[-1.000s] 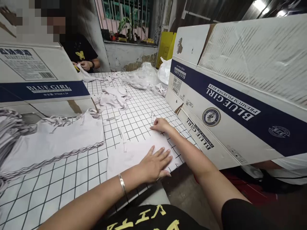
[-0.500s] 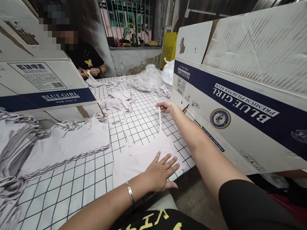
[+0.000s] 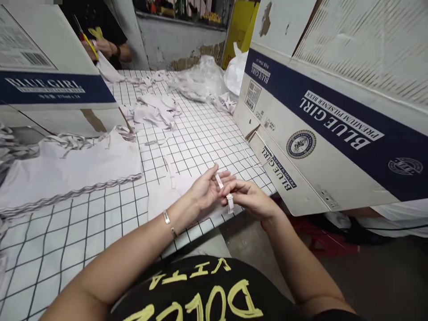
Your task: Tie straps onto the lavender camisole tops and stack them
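Note:
A pale pink camisole [image 3: 165, 192] lies flat at the near edge of the black-and-white grid table [image 3: 100, 223]. Its thin strap [image 3: 224, 191] is lifted off the cloth and held between both hands. My left hand [image 3: 205, 191] pinches the strap's upper end, fingers curled. Just to its right, my right hand [image 3: 249, 198] pinches the lower part of the strap near a small adjuster. Both hands meet over the table's near right corner.
A large "Blue Girl" carton [image 3: 334, 107] lies on its side at the right; another carton [image 3: 47, 80] stands at the left. A stack of folded pale garments [image 3: 67, 169] sits left. Loose cloth pieces [image 3: 157, 111] lie further back. Another person's hands [image 3: 100, 44] hold yellow scissors at the far side.
My left hand lifted off the camisole and my right hand drew back from the far strap end; both now pinch the strap together near the table edge. The view tilted down.

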{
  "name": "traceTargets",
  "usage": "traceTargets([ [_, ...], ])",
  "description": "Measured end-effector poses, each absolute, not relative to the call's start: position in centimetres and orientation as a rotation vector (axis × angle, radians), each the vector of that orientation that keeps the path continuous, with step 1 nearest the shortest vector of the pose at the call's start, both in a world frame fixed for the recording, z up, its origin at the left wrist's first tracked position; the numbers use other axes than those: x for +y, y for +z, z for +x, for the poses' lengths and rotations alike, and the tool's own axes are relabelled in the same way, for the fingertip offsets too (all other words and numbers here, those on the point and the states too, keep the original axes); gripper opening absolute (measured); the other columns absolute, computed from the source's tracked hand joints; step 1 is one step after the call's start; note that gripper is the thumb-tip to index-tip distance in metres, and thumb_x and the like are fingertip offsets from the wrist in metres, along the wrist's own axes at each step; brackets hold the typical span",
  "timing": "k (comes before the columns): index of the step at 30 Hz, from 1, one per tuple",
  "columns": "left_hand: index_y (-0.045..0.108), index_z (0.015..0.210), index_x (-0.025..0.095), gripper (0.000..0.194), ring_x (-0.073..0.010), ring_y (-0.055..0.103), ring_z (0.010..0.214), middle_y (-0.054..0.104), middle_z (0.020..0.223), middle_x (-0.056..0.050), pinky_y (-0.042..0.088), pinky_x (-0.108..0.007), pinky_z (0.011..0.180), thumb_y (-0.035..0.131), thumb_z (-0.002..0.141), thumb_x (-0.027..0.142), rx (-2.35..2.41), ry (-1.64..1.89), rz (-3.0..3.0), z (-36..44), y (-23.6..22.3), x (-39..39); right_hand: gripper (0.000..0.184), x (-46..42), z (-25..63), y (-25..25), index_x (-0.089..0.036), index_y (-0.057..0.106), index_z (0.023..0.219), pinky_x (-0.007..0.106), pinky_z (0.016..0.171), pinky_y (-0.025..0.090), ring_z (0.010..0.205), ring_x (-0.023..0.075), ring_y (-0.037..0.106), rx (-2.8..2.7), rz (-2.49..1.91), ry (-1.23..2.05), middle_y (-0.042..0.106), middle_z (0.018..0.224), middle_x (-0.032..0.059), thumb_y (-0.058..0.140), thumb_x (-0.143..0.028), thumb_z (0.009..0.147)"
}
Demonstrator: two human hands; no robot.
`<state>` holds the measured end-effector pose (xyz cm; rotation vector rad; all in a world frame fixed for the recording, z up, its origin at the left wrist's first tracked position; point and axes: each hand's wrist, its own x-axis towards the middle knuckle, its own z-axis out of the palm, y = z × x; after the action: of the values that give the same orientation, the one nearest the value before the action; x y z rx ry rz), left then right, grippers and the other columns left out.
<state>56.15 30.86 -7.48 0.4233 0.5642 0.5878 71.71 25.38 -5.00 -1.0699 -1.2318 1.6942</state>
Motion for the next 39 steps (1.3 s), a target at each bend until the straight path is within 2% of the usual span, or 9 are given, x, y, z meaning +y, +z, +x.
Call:
traceTargets([
  [3,0.063,0.096,0.011,0.024,-0.0179,0.067,0.084,0.068,0.101,-0.012,0.056,-0.036,0.08,0.049,0.095,0.03,0.559,0.588,0.408,56.3,-7.4,31.4,0.026,22.0,70.9,-7.6,-0.025,0.059,0.1,0.039,0.078,0.055,0.08,0.0168,0.066,-0.85,-1.118,1.702,0.064,0.106,0.0043,0.07,-0.028,0.077],
  [10,0.065,0.093,0.009,0.028,-0.0207,0.067,0.09,0.07,0.098,-0.014,0.053,-0.04,0.09,0.054,0.093,0.035,0.535,0.469,0.516,57.3,-7.0,31.7,0.039,21.5,71.2,-9.6,-0.024,0.053,0.097,0.028,0.061,0.054,0.059,0.0092,0.058,-0.722,-1.247,1.481,0.054,0.081,-0.0042,0.079,-0.03,0.068],
  [15,0.065,0.094,0.009,0.028,-0.0217,0.067,0.094,0.071,0.095,-0.014,0.05,-0.044,0.094,0.049,0.095,0.032,0.514,0.457,0.518,57.5,-7.3,32.4,0.052,21.8,72.3,-9.6,-0.024,0.055,0.105,0.032,0.066,0.056,0.061,0.0114,0.064,-0.825,-1.354,1.419,0.059,0.084,-0.0036,0.082,-0.029,0.062],
  [19,0.065,0.096,0.012,0.029,-0.0224,0.066,0.098,0.071,0.102,-0.014,0.05,-0.042,0.094,0.051,0.094,0.037,0.522,0.501,0.597,57.7,-7.0,33.9,0.029,22.1,73.2,-9.7,-0.016,0.065,0.08,0.032,0.067,0.052,0.064,0.0156,0.064,-1.128,-1.555,1.481,0.065,0.071,0.0015,0.076,-0.04,0.069],
  [22,0.066,0.093,0.014,0.037,-0.0231,0.066,0.095,0.071,0.103,-0.013,0.05,-0.041,0.088,0.048,0.093,0.046,0.666,0.509,0.768,57.6,-6.5,35.2,0.029,23.0,74.2,-9.4,-0.015,0.067,0.063,0.03,0.066,0.047,0.067,0.0163,0.06,-1.452,-1.612,1.438,0.065,0.066,0.002,0.072,-0.042,0.072],
  [26,0.065,0.073,0.016,0.049,-0.0277,0.062,0.085,0.069,0.083,-0.013,0.044,-0.044,0.083,0.046,0.087,0.059,1.183,0.472,1.533,56.2,-7.1,35.0,0.028,25.7,75.2,-9.2,-0.017,0.075,0.08,0.025,0.058,0.042,0.062,0.0112,0.055,-1.284,-1.547,1.458,0.064,0.068,0.0009,0.073,-0.044,0.073],
  [30,0.064,0.079,0.019,0.032,-0.0323,0.053,0.1,0.066,0.094,-0.011,0.031,-0.049,0.09,0.055,0.084,0.049,1.456,0.409,2.192,54.5,-9.5,33.2,0.034,28.5,75.5,-9.6,-0.018,0.075,0.087,0.02,0.051,0.04,0.057,0.0075,0.053,-0.895,-1.438,1.552,0.066,0.074,0.0021,0.082,-0.042,0.064],
  [34,0.061,0.09,0.02,0.024,-0.0309,0.048,0.103,0.063,0.101,-0.009,0.028,-0.047,0.088,0.061,0.081,0.042,1.481,0.335,2.248,54.2,-11.0,32.3,0.034,30.2,75.4,-10.0,-0.015,0.075,0.08,0.021,0.054,0.046,0.064,0.0097,0.056,-0.81,-1.337,1.58,0.069,0.081,0.0065,0.078,-0.047,0.068],
  [39,0.057,0.077,0.021,0.016,-0.0275,0.05,0.097,0.065,0.09,-0.005,0.027,-0.045,0.085,0.058,0.082,0.035,1.427,0.313,2.16,54.3,-10.9,32.6,0.026,30.8,75.7,-9.8,-0.016,0.075,0.087,0.017,0.049,0.042,0.056,0.0049,0.049,-0.875,-1.256,1.639,0.068,0.077,0.0023,0.081,-0.032,0.068],
])
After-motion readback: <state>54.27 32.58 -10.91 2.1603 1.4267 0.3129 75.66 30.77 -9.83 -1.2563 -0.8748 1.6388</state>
